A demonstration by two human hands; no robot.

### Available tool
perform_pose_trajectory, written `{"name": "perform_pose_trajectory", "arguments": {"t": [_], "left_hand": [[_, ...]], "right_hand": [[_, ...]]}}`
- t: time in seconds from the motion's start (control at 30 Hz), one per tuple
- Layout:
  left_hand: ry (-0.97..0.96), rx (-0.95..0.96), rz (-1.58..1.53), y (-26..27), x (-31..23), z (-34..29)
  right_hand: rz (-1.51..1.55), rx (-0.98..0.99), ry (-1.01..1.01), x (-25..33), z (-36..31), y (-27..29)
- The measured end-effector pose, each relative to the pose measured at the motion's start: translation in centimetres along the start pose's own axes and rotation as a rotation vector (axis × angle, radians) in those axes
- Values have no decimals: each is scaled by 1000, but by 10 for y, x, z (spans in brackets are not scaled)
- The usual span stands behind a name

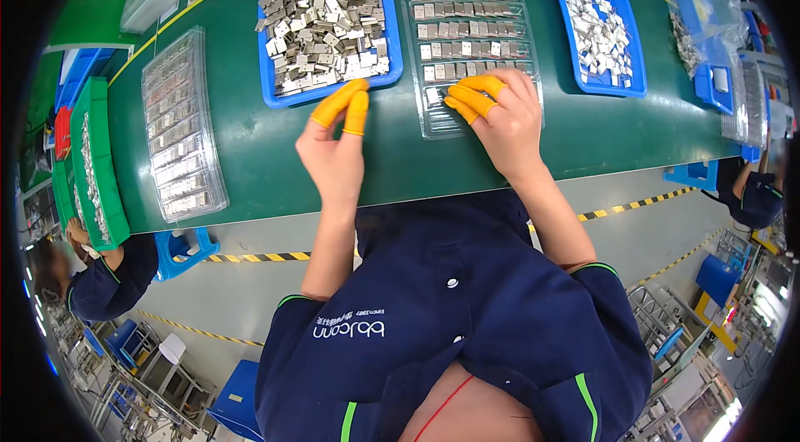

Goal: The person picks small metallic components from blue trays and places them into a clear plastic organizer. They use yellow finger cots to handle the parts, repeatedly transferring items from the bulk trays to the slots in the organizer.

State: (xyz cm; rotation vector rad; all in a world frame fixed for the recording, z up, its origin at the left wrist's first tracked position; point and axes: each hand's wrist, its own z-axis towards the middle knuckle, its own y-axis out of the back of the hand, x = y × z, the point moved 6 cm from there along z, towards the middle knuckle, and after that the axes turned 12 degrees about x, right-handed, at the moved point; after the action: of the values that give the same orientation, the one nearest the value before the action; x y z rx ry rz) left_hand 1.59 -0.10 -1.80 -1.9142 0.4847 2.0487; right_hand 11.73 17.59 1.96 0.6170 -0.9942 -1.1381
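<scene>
the clear tray (439, 124) lies near the middle of the counter (283, 159), running from the far side toward the near edge but stopping short of it; crosswise rows of small metal parts (454, 29) fill most of it. toward its near end, one bright part (434, 95) shows at the left of a row, right beside the fingertips of the right hand (512, 121). that hand is bent over the tray, thumb and fingers drawn together; whether they grip a part i cannot tell. the left hand (332, 163) is raised between the tray and the near edge, its covered fingertips close together by the near right corner of a blue bin (395, 46); i cannot tell if anything is between them. both hands wear yellow finger covers (356, 113). the bin holds a loose heap of metal parts (321, 25). toward the counter's right end, a second blue bin (615, 91) holds paler parts (593, 25). toward the left end, another filled clear tray (217, 159) reaches almost to the near edge, and a green bin (114, 192) sits at the near left corner, a co-worker's sleeve (117, 279) just beyond it
</scene>
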Motion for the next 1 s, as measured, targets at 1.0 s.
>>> {"name": "perform_pose_trajectory", "arguments": {"t": [1.0], "left_hand": [[88, 136, -11, -7, -16, 50]], "right_hand": [[-5, 6, -679, -177, -47, 66]]}}
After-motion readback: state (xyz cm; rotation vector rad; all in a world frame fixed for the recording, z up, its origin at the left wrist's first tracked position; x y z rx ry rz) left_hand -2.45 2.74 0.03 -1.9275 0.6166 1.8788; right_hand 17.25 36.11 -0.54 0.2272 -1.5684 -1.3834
